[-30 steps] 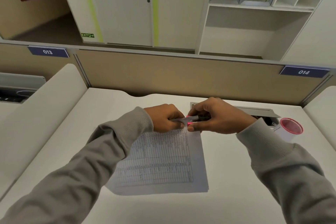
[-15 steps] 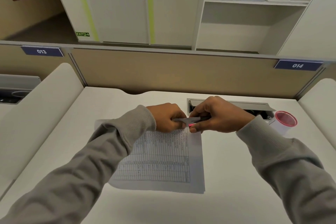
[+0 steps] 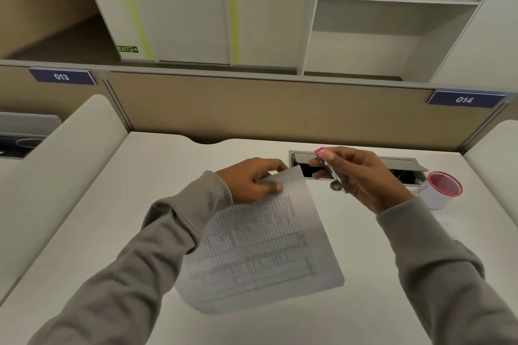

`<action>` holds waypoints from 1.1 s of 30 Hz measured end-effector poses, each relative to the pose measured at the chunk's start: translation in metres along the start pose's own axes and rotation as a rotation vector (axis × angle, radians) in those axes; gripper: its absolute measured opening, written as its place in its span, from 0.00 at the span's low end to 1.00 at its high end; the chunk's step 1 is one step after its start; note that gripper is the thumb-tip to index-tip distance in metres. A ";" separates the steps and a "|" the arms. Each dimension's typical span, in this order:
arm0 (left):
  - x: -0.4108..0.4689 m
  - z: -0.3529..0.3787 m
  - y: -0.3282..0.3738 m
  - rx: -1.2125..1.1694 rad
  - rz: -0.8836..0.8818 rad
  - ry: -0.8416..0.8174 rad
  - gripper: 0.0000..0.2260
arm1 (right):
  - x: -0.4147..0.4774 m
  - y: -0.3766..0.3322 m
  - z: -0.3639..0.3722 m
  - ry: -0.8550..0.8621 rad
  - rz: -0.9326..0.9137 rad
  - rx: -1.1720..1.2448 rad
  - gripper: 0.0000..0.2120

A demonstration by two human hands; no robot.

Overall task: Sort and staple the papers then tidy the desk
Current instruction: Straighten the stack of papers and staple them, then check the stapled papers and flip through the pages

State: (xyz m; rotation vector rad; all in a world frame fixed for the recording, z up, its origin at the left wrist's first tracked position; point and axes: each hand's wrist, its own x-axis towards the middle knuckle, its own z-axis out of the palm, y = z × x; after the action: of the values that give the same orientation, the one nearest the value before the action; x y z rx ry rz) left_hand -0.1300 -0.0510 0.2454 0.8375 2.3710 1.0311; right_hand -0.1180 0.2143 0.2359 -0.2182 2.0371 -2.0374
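Note:
A stack of printed papers (image 3: 269,249) with tables lies on the white desk (image 3: 112,232), turned a little clockwise. My left hand (image 3: 249,180) pinches the stack's top left corner, thumb on top. My right hand (image 3: 361,176) holds a small silver and pink stapler (image 3: 329,169) lifted clear of the paper, just right of the stack's top edge. The stapler's far end is hidden by my fingers.
An open grey cable tray (image 3: 392,164) is set into the desk behind my right hand. A white cup with a pink rim (image 3: 441,189) stands to its right. A tan partition (image 3: 252,109) closes the desk's far edge, with white dividers on both sides.
The stapler was pressed on the papers' top corner between both hands. Now my right hand has lifted it up and to the right, and the stack has turned a little.

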 end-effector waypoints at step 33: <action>0.025 0.055 -0.089 -0.913 -0.074 0.777 0.17 | 0.095 0.231 -0.053 0.831 0.388 -0.654 0.15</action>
State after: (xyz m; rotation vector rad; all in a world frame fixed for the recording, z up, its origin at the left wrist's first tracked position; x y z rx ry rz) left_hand -0.1479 -0.0545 0.1393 -0.0223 1.9800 2.4282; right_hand -0.2075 0.2412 -0.0015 0.9890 2.8550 -1.2477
